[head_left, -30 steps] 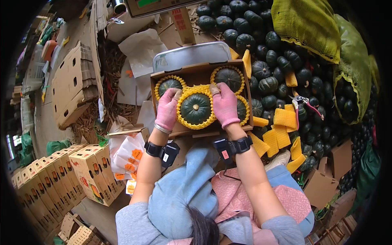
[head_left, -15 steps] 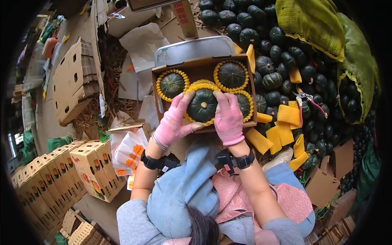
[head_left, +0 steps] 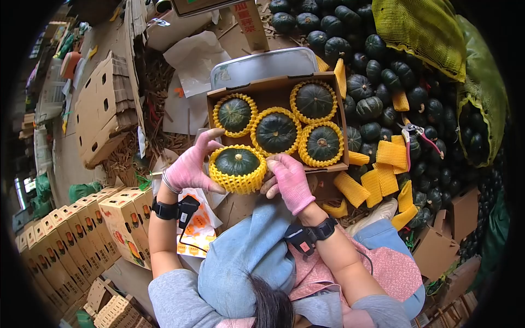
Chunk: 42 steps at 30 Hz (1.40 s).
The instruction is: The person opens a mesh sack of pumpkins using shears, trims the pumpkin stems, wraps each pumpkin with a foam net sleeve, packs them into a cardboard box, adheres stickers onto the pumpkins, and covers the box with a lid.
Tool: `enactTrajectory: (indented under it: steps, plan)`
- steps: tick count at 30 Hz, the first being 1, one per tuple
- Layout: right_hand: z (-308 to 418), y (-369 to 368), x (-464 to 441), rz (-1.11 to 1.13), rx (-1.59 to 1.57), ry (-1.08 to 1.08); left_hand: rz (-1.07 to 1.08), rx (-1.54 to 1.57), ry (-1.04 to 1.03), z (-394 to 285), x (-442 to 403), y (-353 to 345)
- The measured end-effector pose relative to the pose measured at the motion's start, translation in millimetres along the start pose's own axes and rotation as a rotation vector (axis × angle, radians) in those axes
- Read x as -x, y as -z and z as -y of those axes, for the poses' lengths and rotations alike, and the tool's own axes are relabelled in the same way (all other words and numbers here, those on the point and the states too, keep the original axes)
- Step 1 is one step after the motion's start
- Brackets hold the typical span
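Note:
A dark green kabocha squash (head_left: 236, 159) in a yellow foam net (head_left: 240, 180) is between my two pink-gloved hands, at the front left corner of the cardboard box (head_left: 262, 86). My left hand (head_left: 191, 164) cups its left side, fingers curved above and thumb below. At its right side my right hand (head_left: 289, 181) has its fingers closed on the net's edge. Inside the box sit several netted squashes: one at back left (head_left: 235, 113), one in the middle (head_left: 276, 132), one at back right (head_left: 314, 100) and one at front right (head_left: 322, 143).
Behind the box is a metal scale tray (head_left: 262, 66). Loose squashes (head_left: 369, 108) heap on the right, with yellow foam nets (head_left: 372, 187), red-handled pruners (head_left: 409, 131) and mesh sacks (head_left: 418, 35). Printed cartons (head_left: 121, 218) stand at lower left; flattened cardboard (head_left: 90, 117) leans above them.
My hands have left the middle squash, which now sits in the box, and moved left and toward me. Another netted squash is now between them at the front left corner.

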State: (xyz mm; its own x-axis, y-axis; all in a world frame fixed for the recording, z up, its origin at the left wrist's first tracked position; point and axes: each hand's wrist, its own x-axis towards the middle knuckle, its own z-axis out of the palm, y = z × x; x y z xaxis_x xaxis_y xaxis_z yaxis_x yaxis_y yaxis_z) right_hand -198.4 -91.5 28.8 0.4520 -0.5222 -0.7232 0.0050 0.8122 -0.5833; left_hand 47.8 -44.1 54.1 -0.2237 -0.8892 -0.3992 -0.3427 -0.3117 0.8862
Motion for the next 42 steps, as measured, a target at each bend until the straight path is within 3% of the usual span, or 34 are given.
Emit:
enactTrajectory:
  steps: [2,5,7,12,16,24,28,31,34,35,38,41,42]
  plan:
    - [-2,1,-4,-0.022,-0.012,-0.011,0.015,-0.214,0.026,-8,-5,5]
    - [3,0,-8,-0.017,0.0,-0.032,0.061,-0.673,-0.21,-27,-20,14]
    - [5,-1,-8,-0.031,-0.009,-0.048,0.067,-0.685,-0.255,-19,-29,16]
    - [10,4,-10,0.083,0.012,-0.097,0.171,-0.588,-0.054,-14,-47,10]
    - [15,11,-9,0.196,-0.031,-0.14,0.127,-0.441,-0.067,-5,-41,6]
    - [14,33,-8,0.515,-0.051,-0.211,-0.265,-0.539,-0.31,21,-21,-19]
    - [2,22,-17,0.586,-0.175,-0.21,-0.536,-0.687,-0.263,35,-29,-40]
    - [9,1,-3,0.389,0.156,-0.136,-0.482,-0.74,-0.1,32,-27,-43]
    - [-34,-1,-6,0.002,0.692,0.371,-0.213,-0.609,-0.216,16,-21,-17]
    - [-38,0,-7,-0.054,0.798,0.433,-0.177,-0.552,-0.216,6,-19,-13]
    - [-44,-3,-8,-0.051,1.04,0.651,-0.11,-0.498,-0.247,-8,-22,-10]
    - [-34,-3,-6,0.031,1.195,0.598,-0.094,-0.546,-0.187,-1,-29,-10]
    - [-35,0,-6,0.014,1.206,0.671,-0.139,-0.508,-0.24,3,-31,-10]
